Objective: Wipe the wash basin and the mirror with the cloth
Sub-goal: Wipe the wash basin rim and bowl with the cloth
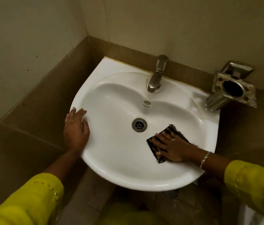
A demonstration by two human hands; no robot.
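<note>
Lying flat on the inner right slope of the white wash basin (128,177), the cloth (174,129) is a dark, patterned square with a frayed upper edge. It sits between the drain (139,125) and the basin's right rim, near the drain but not touching it.

The right hand (171,147) presses down on the cloth, palm flat. Its fingers are straight and spread and point towards the drain; nothing is curled round the fabric. A ring (173,139) shows on one finger and a thin chain bracelet (205,159) on the wrist.

The left hand (76,125) rests on the basin's left rim. Its fingers are extended and relaxed along the edge and its thumb lies over the inner lip (a bracing contact, not a grip).

Both forearms come out of bright yellow sleeves (30,200).

At the back of the basin a metal tap (158,73) stands upright, its spout over the bowl. A small round overflow cap (147,102) lies just below it. A tarnished metal holder (232,88) with a round opening is fixed to the wall beside the basin's rear right corner. Brown tiles (39,95) line the lower wall round the basin. A floor drain (171,192) is partly visible under the front rim.
</note>
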